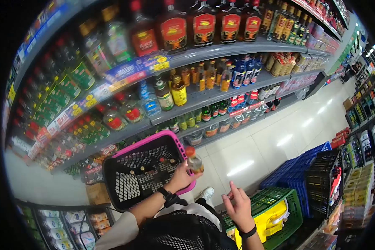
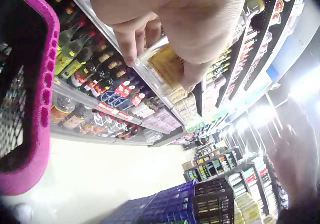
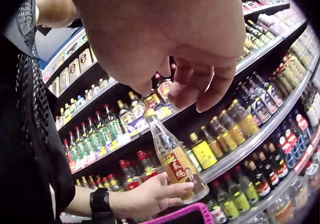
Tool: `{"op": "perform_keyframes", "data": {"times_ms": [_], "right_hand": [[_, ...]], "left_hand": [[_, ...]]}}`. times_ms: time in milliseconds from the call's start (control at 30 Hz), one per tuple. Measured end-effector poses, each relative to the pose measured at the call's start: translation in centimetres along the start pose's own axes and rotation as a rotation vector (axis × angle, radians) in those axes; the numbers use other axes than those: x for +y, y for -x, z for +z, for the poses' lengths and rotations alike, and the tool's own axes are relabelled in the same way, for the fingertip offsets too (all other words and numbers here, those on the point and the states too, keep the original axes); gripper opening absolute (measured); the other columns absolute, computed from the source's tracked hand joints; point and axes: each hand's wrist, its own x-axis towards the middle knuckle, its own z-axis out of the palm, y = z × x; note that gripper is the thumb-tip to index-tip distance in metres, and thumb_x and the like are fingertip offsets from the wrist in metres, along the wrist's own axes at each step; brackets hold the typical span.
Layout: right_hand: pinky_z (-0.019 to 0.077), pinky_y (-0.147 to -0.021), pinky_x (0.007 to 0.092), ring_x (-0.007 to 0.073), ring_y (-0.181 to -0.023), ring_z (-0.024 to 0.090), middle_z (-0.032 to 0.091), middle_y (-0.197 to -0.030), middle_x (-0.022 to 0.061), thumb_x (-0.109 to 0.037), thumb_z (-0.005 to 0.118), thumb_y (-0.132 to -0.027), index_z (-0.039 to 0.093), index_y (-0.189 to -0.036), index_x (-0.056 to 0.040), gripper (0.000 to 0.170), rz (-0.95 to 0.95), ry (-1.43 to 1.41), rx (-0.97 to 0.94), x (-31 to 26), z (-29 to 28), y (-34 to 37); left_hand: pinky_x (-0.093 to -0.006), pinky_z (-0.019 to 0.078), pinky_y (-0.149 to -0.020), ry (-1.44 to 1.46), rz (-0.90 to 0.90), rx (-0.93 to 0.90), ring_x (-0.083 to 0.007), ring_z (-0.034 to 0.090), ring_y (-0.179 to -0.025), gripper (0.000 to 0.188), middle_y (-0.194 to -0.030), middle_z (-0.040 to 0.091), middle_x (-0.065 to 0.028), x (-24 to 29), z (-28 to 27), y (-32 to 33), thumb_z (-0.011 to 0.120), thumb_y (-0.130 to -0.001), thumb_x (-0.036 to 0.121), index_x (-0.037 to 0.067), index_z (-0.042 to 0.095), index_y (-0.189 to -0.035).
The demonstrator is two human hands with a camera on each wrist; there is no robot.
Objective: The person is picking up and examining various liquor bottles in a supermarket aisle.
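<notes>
My left hand (image 1: 180, 177) grips a clear glass bottle (image 1: 196, 163) with a red and yellow label, holding it upright beside the basket's pink rim. In the right wrist view the bottle (image 3: 177, 166) leans slightly, its neck free and the left fingers around its lower part. The left wrist view shows the bottle's yellowish label (image 2: 167, 63) between thumb and fingers. Empty, my right hand (image 1: 239, 206) hovers to the right of the bottle with fingers loosely extended. Below the left forearm is a black mesh shopping basket (image 1: 127, 189) with a pink rim; several small bottles (image 1: 142, 168) lie inside.
Curved store shelves (image 1: 221, 100) full of bottles run along the front and left. Stacked blue crates (image 1: 293, 164) and a green crate (image 1: 296, 208) holding something yellow stand at right. Pale floor tiles (image 1: 237, 154) lie between. Packaged goods (image 1: 56, 229) fill a lower-left rack.
</notes>
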Motion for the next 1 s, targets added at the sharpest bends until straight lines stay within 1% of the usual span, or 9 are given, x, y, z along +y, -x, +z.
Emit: {"op": "perform_keyframes", "data": {"times_ms": [33,67,133,300,400,467,767,867,1000], "right_hand": [[0.0488,-0.060,0.0351,0.0238,-0.064,0.059,0.057,-0.075,0.0092,-0.011,0.075,-0.082,0.061,-0.129,-0.0034,0.050,0.035,0.023,0.051,1.0,-1.3,0.5],[0.0488,-0.060,0.0348,0.0234,-0.065,0.059,0.057,-0.075,0.0093,-0.009,0.074,-0.081,0.061,-0.128,-0.0030,0.049,0.071,0.045,0.101,2.0,-2.5,0.9],[0.0479,-0.062,0.0323,0.0225,-0.066,0.056,0.055,-0.076,0.0107,0.000,0.069,-0.084,0.055,-0.134,-0.0006,0.052,0.109,0.090,0.170,3.0,-4.9,1.7],[0.0477,-0.062,0.0344,0.0243,-0.065,0.055,0.055,-0.075,0.0111,-0.003,0.068,-0.085,0.057,-0.132,-0.0005,0.049,0.344,0.085,0.391,5.3,-7.2,4.3],[0.0475,-0.063,0.0338,0.0234,-0.065,0.055,0.056,-0.076,0.0114,-0.005,0.067,-0.087,0.055,-0.134,-0.0009,0.049,0.455,0.049,0.407,7.8,-7.4,5.6],[0.0478,-0.063,0.0336,0.0228,-0.065,0.056,0.056,-0.076,0.0114,-0.006,0.067,-0.087,0.056,-0.134,-0.0017,0.048,0.500,0.036,0.389,8.8,-7.6,5.2],[0.0506,-0.064,0.0359,0.0265,-0.066,0.059,0.060,-0.077,0.0135,-0.012,0.067,-0.089,0.061,-0.128,-0.0036,0.040,0.506,0.028,0.238,14.4,-9.7,-3.3],[0.0506,-0.064,0.0361,0.0272,-0.066,0.059,0.060,-0.077,0.0137,-0.012,0.067,-0.089,0.063,-0.127,-0.0046,0.039,0.488,0.051,0.197,17.9,-10.8,-7.9],[0.0506,-0.064,0.0365,0.0275,-0.065,0.060,0.061,-0.076,0.0142,-0.012,0.067,-0.089,0.064,-0.125,-0.0055,0.037,0.429,0.059,0.123,21.0,-12.7,-14.8]], "left_hand": [[-0.0334,0.0528,-0.087,-0.034,-0.044,-0.015,-0.0180,0.068,-0.100,0.045,-0.105,0.070,-0.0106,0.6,0.3,-2.3,0.081,-0.079,0.020,0.001,0.060,-0.114],[-0.0326,0.0529,-0.087,0.141,0.009,0.007,-0.0169,0.067,-0.100,0.044,-0.107,0.069,-0.0092,1.5,1.0,-4.3,0.080,-0.081,0.015,0.000,0.058,-0.116],[-0.0343,0.0538,-0.090,0.345,0.015,0.088,-0.0197,0.069,-0.100,0.048,-0.108,0.070,-0.0119,0.8,2.4,-8.8,0.082,-0.079,0.015,0.001,0.056,-0.117],[-0.0338,0.0534,-0.088,0.196,0.010,0.228,-0.0215,0.068,-0.101,0.046,-0.105,0.070,-0.0122,-0.6,3.8,-18.6,0.081,-0.079,0.014,0.000,0.055,-0.114],[-0.0326,0.0535,-0.086,0.078,-0.018,0.264,-0.0212,0.068,-0.099,0.046,-0.108,0.069,-0.0132,2.1,4.6,-23.1,0.080,-0.080,0.012,0.000,0.054,-0.115],[-0.0310,0.0538,-0.086,0.359,-0.015,0.248,-0.0198,0.068,-0.099,0.046,-0.111,0.068,-0.0141,0.1,5.4,-26.2,0.079,-0.081,0.009,-0.001,0.051,-0.116],[-0.0324,0.0516,-0.088,0.217,-0.036,0.360,-0.0190,0.067,-0.100,0.042,-0.109,0.067,-0.0115,0.7,7.4,-37.0,0.077,-0.082,0.005,0.000,0.052,-0.115],[-0.0315,0.0514,-0.088,0.268,0.020,0.415,-0.0189,0.067,-0.100,0.040,-0.110,0.067,-0.0123,-2.7,8.7,-41.4,0.077,-0.081,0.004,0.000,0.053,-0.113],[-0.0372,0.0500,-0.092,0.130,-0.016,0.490,-0.0281,0.065,-0.104,0.043,-0.109,0.066,-0.0153,-4.9,9.5,-44.2,0.080,-0.078,0.011,-0.001,0.055,-0.112]]}}
